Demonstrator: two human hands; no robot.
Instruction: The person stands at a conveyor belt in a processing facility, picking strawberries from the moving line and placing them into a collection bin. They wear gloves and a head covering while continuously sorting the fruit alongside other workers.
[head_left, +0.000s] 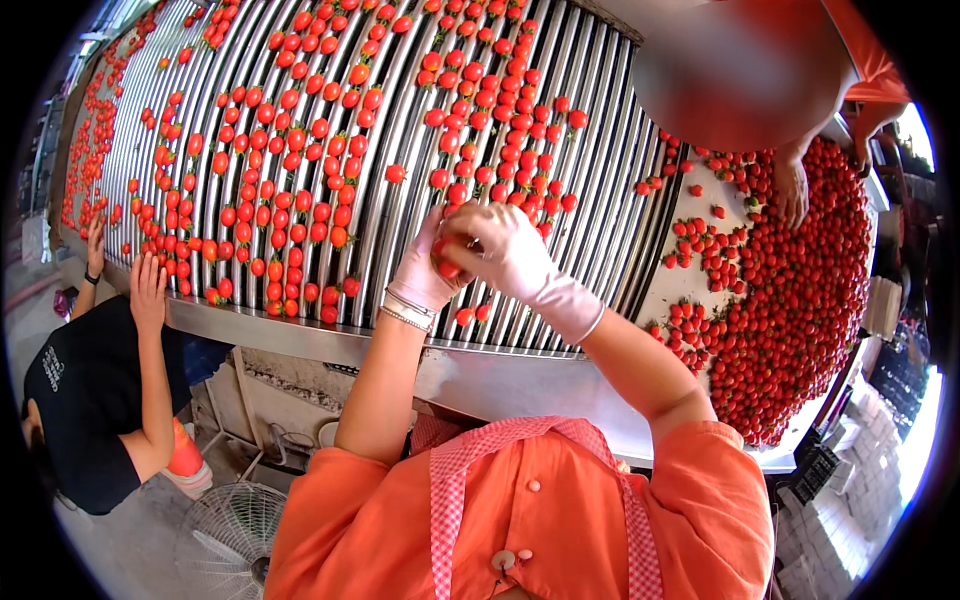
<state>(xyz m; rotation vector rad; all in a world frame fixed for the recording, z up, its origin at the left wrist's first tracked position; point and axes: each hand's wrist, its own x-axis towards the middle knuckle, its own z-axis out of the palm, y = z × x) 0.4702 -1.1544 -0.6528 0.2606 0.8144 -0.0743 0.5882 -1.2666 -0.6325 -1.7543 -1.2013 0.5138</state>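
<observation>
Both my hands wear thin pale gloves and meet above a bed of metal rollers (390, 225). Cupped in my left hand (416, 274) are red cherry tomatoes (447, 268), partly hidden by fingers. My right hand (510, 251) is bent over them, its thumb and fingertips close to the left palm. Whether the right fingers pinch a tomato is blurred and hidden. Red tomatoes (517, 139), many with green stem ends, lie on the rollers just beyond my hands. A few loose tomatoes (466, 316) rest below, near the frame edge.
A metal rail (480, 367) borders the rollers before me. To the right, a large tomato heap (795, 300) lies on a pale surface, with another person's hand (793, 191) over it. At left, a person in black (97, 397) reaches onto the rollers; a fan (236, 536) stands below.
</observation>
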